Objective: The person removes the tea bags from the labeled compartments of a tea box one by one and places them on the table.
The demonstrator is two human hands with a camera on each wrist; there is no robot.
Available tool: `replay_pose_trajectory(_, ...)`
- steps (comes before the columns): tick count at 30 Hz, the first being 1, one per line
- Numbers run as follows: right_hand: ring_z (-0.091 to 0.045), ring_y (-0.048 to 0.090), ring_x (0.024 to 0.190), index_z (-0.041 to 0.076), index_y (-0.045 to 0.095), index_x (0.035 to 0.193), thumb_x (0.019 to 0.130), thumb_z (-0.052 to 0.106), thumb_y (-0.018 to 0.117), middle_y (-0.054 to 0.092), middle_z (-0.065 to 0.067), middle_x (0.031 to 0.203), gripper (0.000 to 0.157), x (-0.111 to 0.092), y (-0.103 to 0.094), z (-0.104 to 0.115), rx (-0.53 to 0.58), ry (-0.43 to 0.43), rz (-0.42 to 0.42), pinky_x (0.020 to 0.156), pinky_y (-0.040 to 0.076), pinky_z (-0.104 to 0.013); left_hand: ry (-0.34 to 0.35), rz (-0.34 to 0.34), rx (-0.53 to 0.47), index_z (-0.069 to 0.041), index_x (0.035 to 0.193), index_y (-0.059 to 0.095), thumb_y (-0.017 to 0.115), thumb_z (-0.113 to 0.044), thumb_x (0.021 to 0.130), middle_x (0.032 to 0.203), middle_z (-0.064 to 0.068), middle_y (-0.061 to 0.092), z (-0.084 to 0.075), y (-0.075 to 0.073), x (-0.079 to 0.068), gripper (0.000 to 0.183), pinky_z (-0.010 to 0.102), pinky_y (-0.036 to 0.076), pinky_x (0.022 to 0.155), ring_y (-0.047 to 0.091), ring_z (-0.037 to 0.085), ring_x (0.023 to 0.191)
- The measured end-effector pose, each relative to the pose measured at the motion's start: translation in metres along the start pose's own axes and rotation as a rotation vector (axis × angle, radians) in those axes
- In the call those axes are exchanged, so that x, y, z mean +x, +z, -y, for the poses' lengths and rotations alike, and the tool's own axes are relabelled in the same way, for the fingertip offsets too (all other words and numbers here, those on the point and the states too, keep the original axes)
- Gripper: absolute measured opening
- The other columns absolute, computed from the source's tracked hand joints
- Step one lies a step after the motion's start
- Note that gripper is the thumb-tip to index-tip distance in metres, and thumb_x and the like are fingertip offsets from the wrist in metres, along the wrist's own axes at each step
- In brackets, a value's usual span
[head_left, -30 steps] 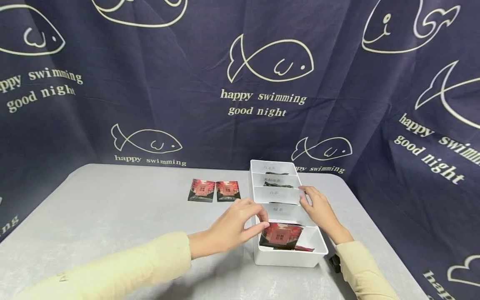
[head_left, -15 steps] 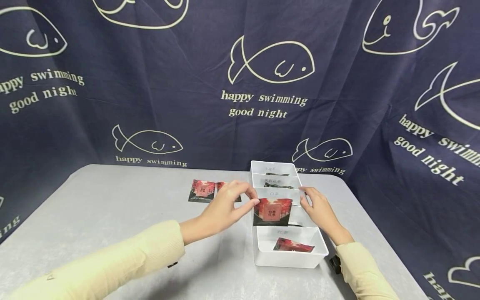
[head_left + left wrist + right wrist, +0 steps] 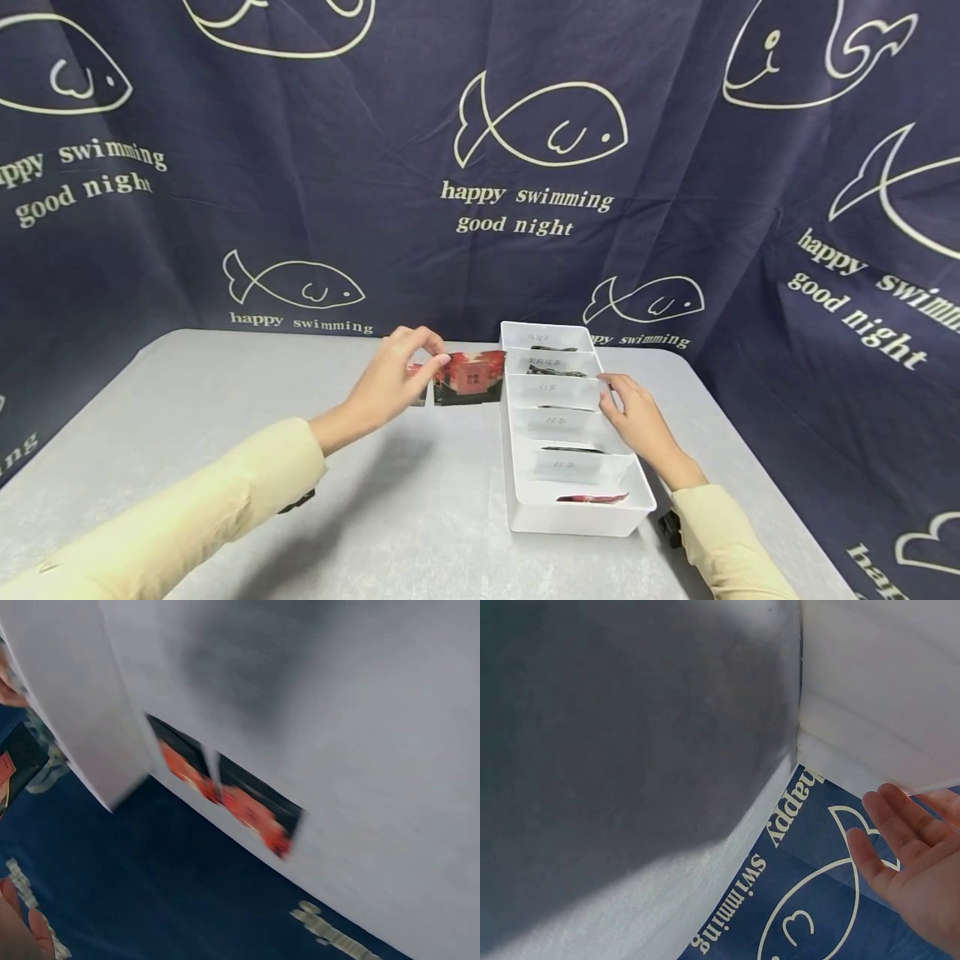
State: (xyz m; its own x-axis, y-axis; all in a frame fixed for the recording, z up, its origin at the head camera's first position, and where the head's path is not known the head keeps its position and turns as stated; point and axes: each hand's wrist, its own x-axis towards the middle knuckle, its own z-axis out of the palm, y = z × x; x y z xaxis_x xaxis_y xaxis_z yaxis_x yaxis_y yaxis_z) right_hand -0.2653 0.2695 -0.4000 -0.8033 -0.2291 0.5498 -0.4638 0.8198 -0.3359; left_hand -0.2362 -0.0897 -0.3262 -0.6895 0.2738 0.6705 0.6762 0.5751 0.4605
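Observation:
My left hand (image 3: pixel 386 379) pinches a red-and-black tea sachet (image 3: pixel 476 379) by its left edge, between thumb and index finger. The sachet hangs in the air left of the white divided box (image 3: pixel 577 521), partly hiding two similar sachets on the table. The left wrist view shows those two lying side by side, a left one (image 3: pixel 180 759) and a right one (image 3: pixel 259 806). My right hand (image 3: pixel 641 421) touches the box's right rim with relaxed fingers. Within the front compartment lies another red sachet (image 3: pixel 592 498).
Handwritten labels mark the box's dividers (image 3: pixel 547 392), and dark sachets (image 3: pixel 558 369) show in the rear compartments. The grey table (image 3: pixel 420 517) ends at a navy curtain (image 3: pixel 420 167) printed with fish.
The left hand has lifted the sachet out of the front compartment and carried it leftward and back, over the two on the table. The right hand stays at the rim.

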Motion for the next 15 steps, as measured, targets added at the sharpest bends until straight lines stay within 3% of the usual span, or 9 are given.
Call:
replay_pose_trajectory(8,-0.036,0.058,0.098,-0.004,0.057,0.113,0.087,0.007,0.049,0.061,-0.019,0.106,0.029,0.000,-0.001,0.001,0.009,0.019,0.018,0.086,0.043,-0.049,-0.050,-0.035,0.129,-0.017,0.084,0.056,0.062,-0.018,0.086,0.079,-0.003,0.061,0.049,-0.027,-0.010,0.006,0.040,0.034,0.079,0.051,0.017,0.082)
replay_pose_trajectory(15,-0.036,0.058,0.100,-0.004,0.056,0.114,0.088,0.007,0.049,0.061,-0.019,0.108,0.030,-0.001,-0.001,0.002,0.013,0.030,0.030,0.087,0.043,-0.049,-0.113,-0.046,0.217,-0.011,0.085,0.055,0.062,-0.013,0.086,0.081,0.005,0.064,0.083,-0.049,-0.022,0.007,0.048,0.032,0.080,0.051,0.029,0.084)
